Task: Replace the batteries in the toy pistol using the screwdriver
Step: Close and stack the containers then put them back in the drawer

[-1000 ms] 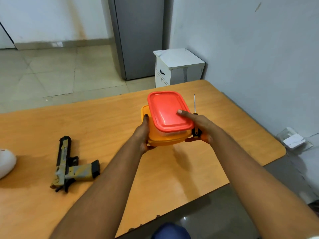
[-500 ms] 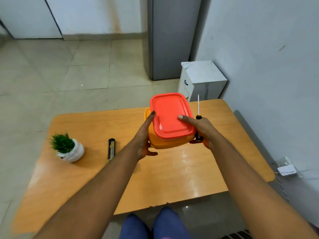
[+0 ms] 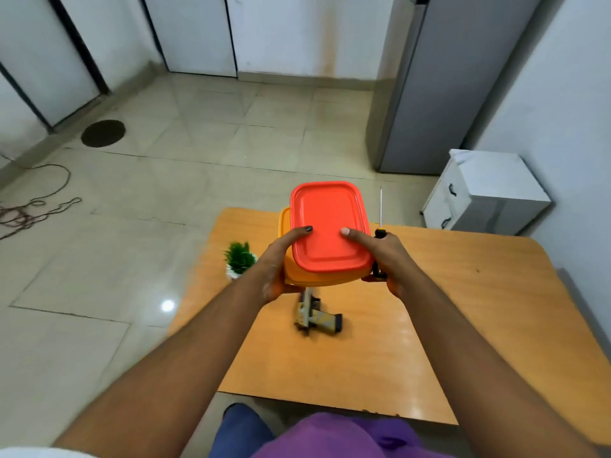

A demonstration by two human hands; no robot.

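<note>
I hold an orange plastic box with a red lid [image 3: 327, 223] in the air above the wooden table [image 3: 463, 309]. My left hand [image 3: 281, 262] grips its left side, thumb on the lid. My right hand [image 3: 386, 259] grips the right side and also holds a thin screwdriver [image 3: 380, 206] against the box, shaft pointing away from me. The camouflage toy pistol [image 3: 314, 317] lies on the table right below the box, its front part hidden by the box.
A small potted green plant [image 3: 239, 259] stands near the table's left edge. A white cabinet [image 3: 486, 193] and a grey fridge [image 3: 446, 84] stand beyond the table at the right. Cable lies on the tiled floor at far left.
My view has risen and pulled back from the table. The box has shifted over the pistol. Both hands keep their hold on the box and screwdriver.
</note>
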